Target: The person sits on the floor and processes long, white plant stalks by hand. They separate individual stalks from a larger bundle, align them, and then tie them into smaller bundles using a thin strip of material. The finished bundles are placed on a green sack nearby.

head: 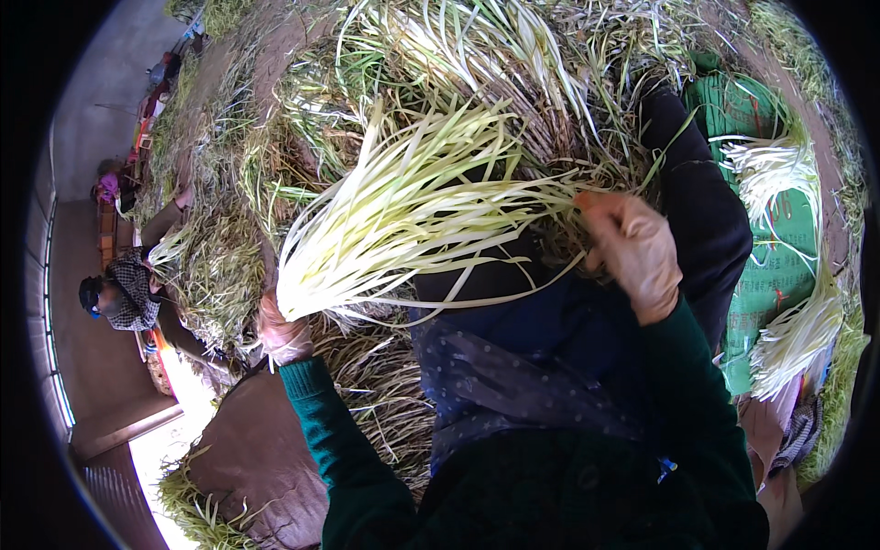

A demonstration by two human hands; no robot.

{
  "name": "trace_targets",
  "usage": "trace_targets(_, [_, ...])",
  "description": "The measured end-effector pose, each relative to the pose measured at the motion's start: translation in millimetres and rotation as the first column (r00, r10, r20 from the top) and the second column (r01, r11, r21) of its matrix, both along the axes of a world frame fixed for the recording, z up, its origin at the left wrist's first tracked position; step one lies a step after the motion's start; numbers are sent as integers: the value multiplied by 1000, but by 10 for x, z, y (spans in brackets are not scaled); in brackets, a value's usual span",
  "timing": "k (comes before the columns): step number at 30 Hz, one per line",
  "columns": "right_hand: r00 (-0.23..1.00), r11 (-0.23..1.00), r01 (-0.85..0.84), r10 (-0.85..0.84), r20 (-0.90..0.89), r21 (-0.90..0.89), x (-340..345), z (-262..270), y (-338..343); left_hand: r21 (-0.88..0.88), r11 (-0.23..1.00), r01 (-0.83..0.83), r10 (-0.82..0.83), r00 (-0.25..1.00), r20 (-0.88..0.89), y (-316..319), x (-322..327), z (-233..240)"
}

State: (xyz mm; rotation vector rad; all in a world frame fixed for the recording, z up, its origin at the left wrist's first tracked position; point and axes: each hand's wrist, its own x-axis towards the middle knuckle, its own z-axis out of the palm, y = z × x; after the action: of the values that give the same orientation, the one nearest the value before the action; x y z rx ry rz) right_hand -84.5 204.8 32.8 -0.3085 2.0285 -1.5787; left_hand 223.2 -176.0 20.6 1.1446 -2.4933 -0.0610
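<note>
My left hand is closed around the white lower end of a bunch of pale blanched leaves, which look like garlic chives. The long yellow-green blades fan out to the right above my lap. At their tips is my right hand, its fingers bent and blurred by motion; whether it pinches any blades is unclear. Beyond the bunch lies a thick heap of uncleaned stalks with brown, dry outer leaves. A dark blue dotted apron covers my lap.
On the right, a green woven sack bears writing, with two pale leaf bundles on it. Another person sits at left beside heaped leaves. A brown sheet lies at lower left. Leaf litter covers much of the ground.
</note>
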Motion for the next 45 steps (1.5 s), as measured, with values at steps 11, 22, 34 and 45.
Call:
trace_targets(11, [745, 918, -395, 338, -574, 28, 333, -133, -515, 78, 996, 41, -41, 999, 6, 364, -295, 20])
trace_targets(22, [624, 939, -307, 322, -712, 156, 397, -263, -786, 138, 981, 135, -120, 987, -111, 397, -200, -165])
trace_targets(34, [956, 988, 101, -64, 286, -117, 50, -308, -362, 99, 962, 254, -262, 962, 76, 965, -700, -83])
trace_targets(45, [801, 784, 573, -597, -38, -240, -903, -510, 746, 105, 974, 199, -203, 978, 36, 836, -625, -37])
